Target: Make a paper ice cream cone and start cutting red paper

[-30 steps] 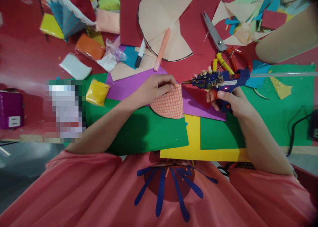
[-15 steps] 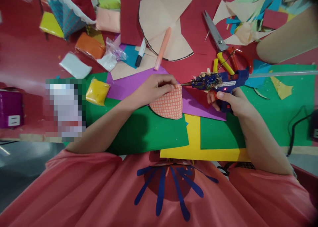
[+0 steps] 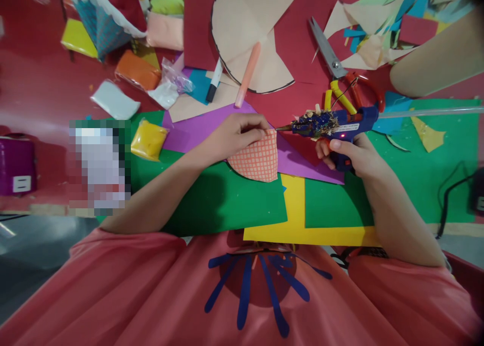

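My left hand (image 3: 244, 132) is closed on the upper part of a paper cone (image 3: 255, 159) with an orange grid pattern, its wide curved end toward me. My right hand (image 3: 350, 154) wraps round the handle of a blue hot glue gun (image 3: 350, 126), whose small red light is lit. The gun's nozzle points left and meets the cone's upper right corner, close to my left fingertips. Clumps of debris cling to the front of the gun, and a clear glue stick (image 3: 427, 113) sticks out of its back.
Scissors (image 3: 335, 66) with red and yellow handles lie behind the gun. Cut beige paper (image 3: 242, 23), an orange marker (image 3: 248, 74) and clay packets (image 3: 138, 69) lie farther back. Green sheets (image 3: 242, 199) are under my arms. Another person's arm (image 3: 434, 56) rests at right.
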`<state>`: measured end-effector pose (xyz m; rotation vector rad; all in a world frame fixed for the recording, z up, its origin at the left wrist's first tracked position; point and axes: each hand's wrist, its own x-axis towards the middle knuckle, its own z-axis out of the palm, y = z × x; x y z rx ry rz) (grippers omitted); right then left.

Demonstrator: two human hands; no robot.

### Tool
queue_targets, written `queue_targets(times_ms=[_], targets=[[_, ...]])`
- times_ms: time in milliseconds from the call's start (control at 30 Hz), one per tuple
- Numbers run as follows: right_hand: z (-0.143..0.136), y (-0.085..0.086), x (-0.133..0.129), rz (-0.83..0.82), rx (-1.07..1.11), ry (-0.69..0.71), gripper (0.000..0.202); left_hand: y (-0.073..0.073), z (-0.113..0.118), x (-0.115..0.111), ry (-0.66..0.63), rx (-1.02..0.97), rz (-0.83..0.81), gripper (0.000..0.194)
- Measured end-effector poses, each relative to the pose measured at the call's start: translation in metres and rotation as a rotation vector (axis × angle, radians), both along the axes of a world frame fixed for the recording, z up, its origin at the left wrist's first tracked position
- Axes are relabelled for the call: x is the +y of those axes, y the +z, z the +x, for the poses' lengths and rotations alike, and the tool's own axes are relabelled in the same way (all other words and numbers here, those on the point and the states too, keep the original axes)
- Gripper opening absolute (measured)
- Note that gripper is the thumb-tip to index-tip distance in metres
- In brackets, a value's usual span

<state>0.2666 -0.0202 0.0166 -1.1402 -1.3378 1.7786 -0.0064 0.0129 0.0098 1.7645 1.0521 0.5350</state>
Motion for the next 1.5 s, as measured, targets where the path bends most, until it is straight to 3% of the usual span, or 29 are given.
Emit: queue_targets(times_ms=[367, 1500], targets=[[-0.0001, -0.001, 0.0, -0.008, -0.007, 0.001, 0.039, 0.0039, 0.0003, -0.0004, 0.034, 0.057, 0.008, 0.015], [0.0039, -0.0011, -0.0019, -0.071, -0.079, 0.028, 0.038, 0.0056, -0.0019, 0.0039, 0.146, -0.089, 0.021, 0.009]])
